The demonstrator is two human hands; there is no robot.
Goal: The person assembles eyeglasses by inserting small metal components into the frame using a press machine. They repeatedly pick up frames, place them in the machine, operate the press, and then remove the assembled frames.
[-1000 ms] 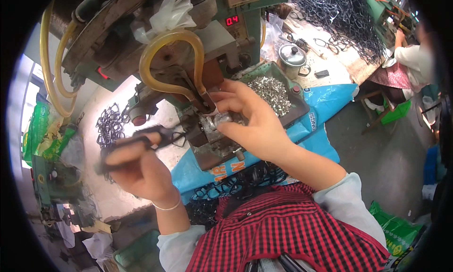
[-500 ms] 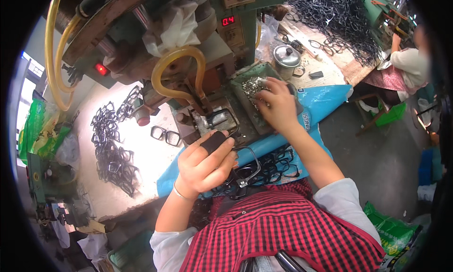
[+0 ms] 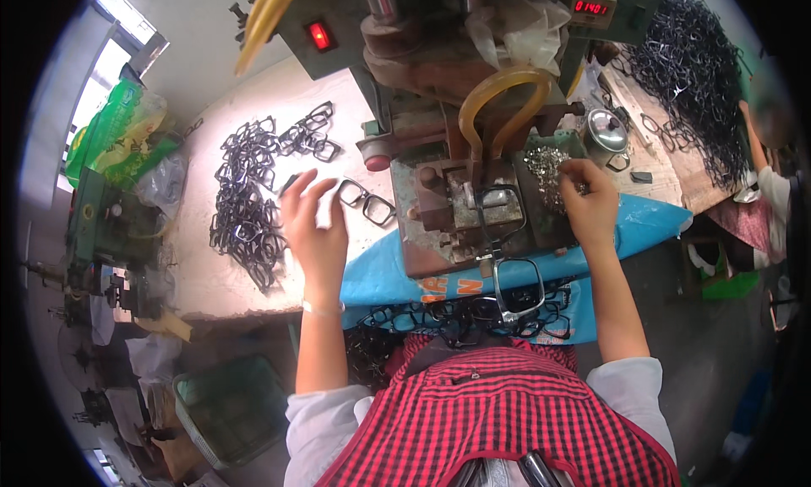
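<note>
My left hand (image 3: 314, 229) is raised over the white table, fingers apart, between a heap of dark eyeglass frames (image 3: 245, 204) and a single black eyeglass frame (image 3: 367, 201). A dark cover shows at one of its fingertips. My right hand (image 3: 590, 206) is at the tray of small metal pieces (image 3: 545, 173), fingertips pinched together; whatever lies between them is too small to make out. Left of that hand, a black eyeglass frame (image 3: 518, 286) rests at the press's work plate (image 3: 439, 257), one rim over the plate and the other past its front edge.
The green press (image 3: 422, 52) with a yellow hose (image 3: 504, 76) stands ahead. More frames lie on the blue sheet (image 3: 380, 272) at the front edge. Back right are a lidded metal pot (image 3: 606, 132), a large frame pile (image 3: 688, 73) and another person (image 3: 773, 191).
My left hand has moved left from the press and opened over the table. My right hand stays at the metal pieces, fingertips drawn together. The view has turned left.
</note>
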